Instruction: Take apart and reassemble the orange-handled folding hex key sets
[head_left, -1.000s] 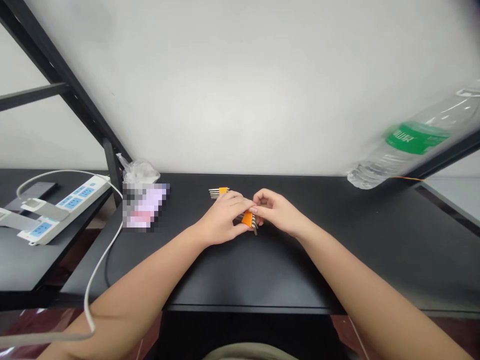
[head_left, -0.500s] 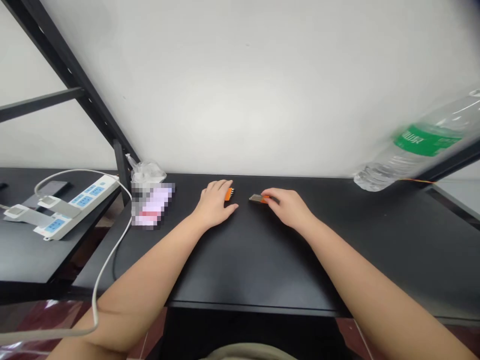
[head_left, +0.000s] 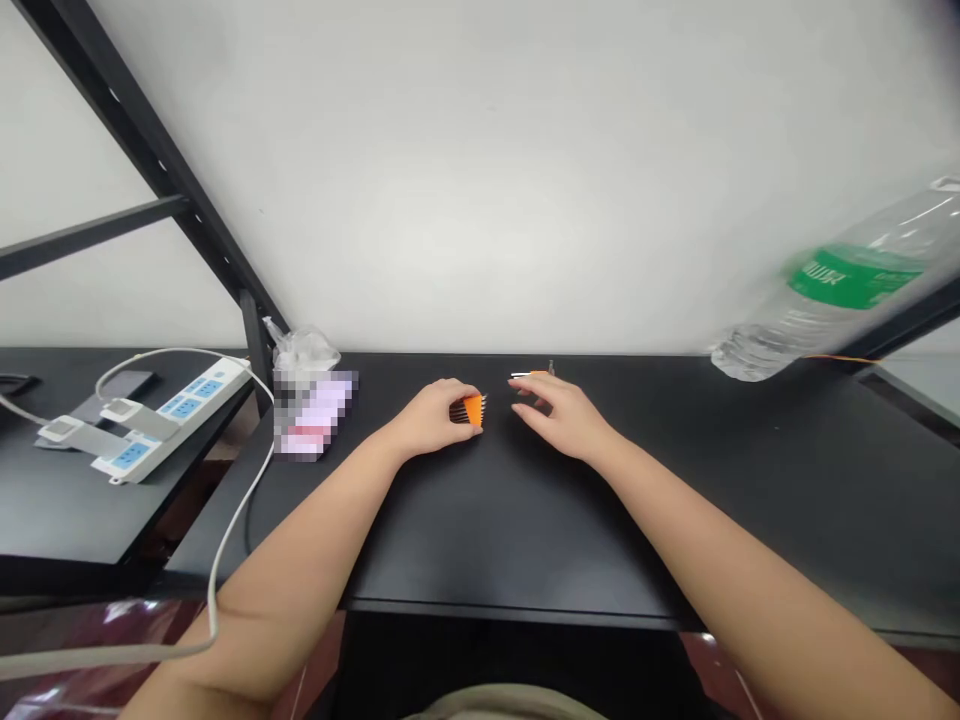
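Observation:
My left hand [head_left: 435, 417] is closed around a small orange block with a row of thin metal prongs [head_left: 473, 411], pinched between thumb and fingers. The prongs stick out on both sides of the orange part. To its right, my right hand [head_left: 559, 411] is open above the black tabletop, thumb and fingers apart, nothing visible between them. Just behind its fingers lies a small orange and metal piece [head_left: 538, 373], with a thin light rod on the left and a short grey part standing up. My hand hides much of it.
At left are a pixelated phone-like object [head_left: 319, 415], a crumpled clear plastic bag [head_left: 306, 352] and a white power strip [head_left: 180, 420] with plugs. A white cable [head_left: 244, 500] crosses my left forearm. A large plastic bottle [head_left: 832, 285] leans at right; a black frame [head_left: 161, 165] rises at left.
My right hand has let go of the flat grey and orange piece, and its fingers have spread. My left hand has turned, showing more of the orange block. The view shifted slightly.

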